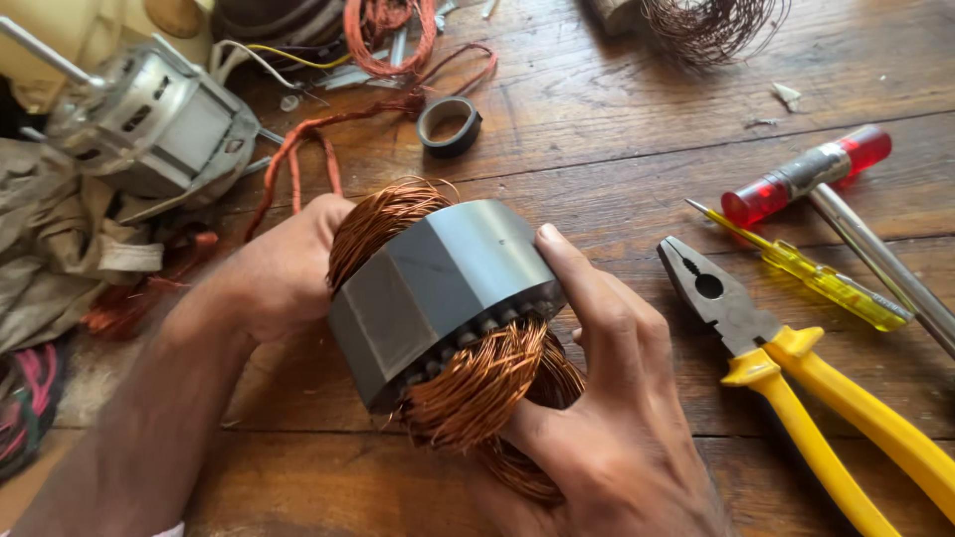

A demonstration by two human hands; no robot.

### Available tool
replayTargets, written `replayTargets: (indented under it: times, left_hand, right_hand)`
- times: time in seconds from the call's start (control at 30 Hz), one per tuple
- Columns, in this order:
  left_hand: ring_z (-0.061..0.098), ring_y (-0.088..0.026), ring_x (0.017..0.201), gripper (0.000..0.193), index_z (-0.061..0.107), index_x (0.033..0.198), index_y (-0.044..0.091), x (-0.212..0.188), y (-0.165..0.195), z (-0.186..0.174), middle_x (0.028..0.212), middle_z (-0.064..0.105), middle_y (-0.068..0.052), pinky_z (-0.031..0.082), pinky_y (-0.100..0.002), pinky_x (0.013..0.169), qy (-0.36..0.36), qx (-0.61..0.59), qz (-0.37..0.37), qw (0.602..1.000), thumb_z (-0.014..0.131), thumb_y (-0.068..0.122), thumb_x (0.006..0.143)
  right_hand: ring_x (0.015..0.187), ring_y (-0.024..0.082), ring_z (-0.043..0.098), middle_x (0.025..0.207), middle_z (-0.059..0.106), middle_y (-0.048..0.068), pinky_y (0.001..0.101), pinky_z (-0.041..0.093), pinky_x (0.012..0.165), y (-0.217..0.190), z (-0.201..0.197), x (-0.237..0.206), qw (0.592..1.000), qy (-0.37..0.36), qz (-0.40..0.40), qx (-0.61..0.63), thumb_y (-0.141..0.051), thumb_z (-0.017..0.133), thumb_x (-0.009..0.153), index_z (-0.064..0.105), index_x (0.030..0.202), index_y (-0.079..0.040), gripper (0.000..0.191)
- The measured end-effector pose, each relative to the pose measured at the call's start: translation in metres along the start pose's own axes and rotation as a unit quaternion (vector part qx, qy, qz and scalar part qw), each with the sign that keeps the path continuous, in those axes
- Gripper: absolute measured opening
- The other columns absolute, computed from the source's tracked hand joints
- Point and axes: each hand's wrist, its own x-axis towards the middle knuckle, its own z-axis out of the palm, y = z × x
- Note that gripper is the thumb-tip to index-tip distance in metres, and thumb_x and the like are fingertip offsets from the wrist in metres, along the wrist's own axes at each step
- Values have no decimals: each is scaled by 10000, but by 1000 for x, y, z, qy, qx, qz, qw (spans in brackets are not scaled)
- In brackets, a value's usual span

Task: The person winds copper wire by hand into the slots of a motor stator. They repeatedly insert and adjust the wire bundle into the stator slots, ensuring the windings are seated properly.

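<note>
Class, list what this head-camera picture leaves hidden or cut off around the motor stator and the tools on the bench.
- Stator: its bore and far face, hidden by its own grey body and copper windings.
- Left hand: its fingers, behind the stator.
- Right hand: most fingers, under the windings.
- Pliers: handle ends cut off by the right and bottom edges.
- Metal rod: cut off at the right edge.

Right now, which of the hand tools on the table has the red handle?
The screwdriver farthest from the hands, with a clear red handle. The pliers and the slim screwdriver between them both have yellow handles.
</note>
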Motion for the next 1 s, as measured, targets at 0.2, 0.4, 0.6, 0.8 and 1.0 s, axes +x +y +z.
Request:
replayTargets:
  times: [0.2,0.4,0.6,0.8,1.0]
  left_hand:
    - [613,-71,719,152,799,952,-25,-6,2,6,830,741,-2,524,-259,630,-3,6,4,1000,796,111,884]
    - [607,-56,707,147,801,955,-4,-5,6,6,819,747,9,527,-250,619,20,46,-5,999,790,107,859]
    - [625,-64,724,147,798,962,-4,-5,5,8,837,756,2,544,-260,636,10,27,-7,1000,791,95,854]
    - [645,-76,735,167,794,959,3,-7,6,11,836,763,-7,566,-281,664,16,34,-9,999,801,119,840]
    - [642,-66,717,167,795,950,12,-9,6,14,817,757,5,562,-270,638,38,58,-6,998,789,142,845]
  right_hand:
    - [1468,422,334,1591,273,241,478,420,1084,2,2,-4,999,-5,35,-2,-321,825,641,774,1106,-229,477]
    - [1457,390,354,1590,288,251,432,466,1013,6,0,-7,1000,-5,22,18,-280,792,656,789,1064,-274,408]
    - [1450,376,371,1584,305,260,434,457,1016,5,0,-4,1000,-3,24,17,-252,791,657,795,1063,-255,406]
    - [1437,370,410,1564,364,203,477,402,1122,-3,0,-2,999,17,46,-22,-301,831,635,785,1071,-257,441]
    - [1415,356,441,1557,374,169,499,385,1146,-7,2,0,997,36,51,-47,-376,881,654,786,1106,-256,477]
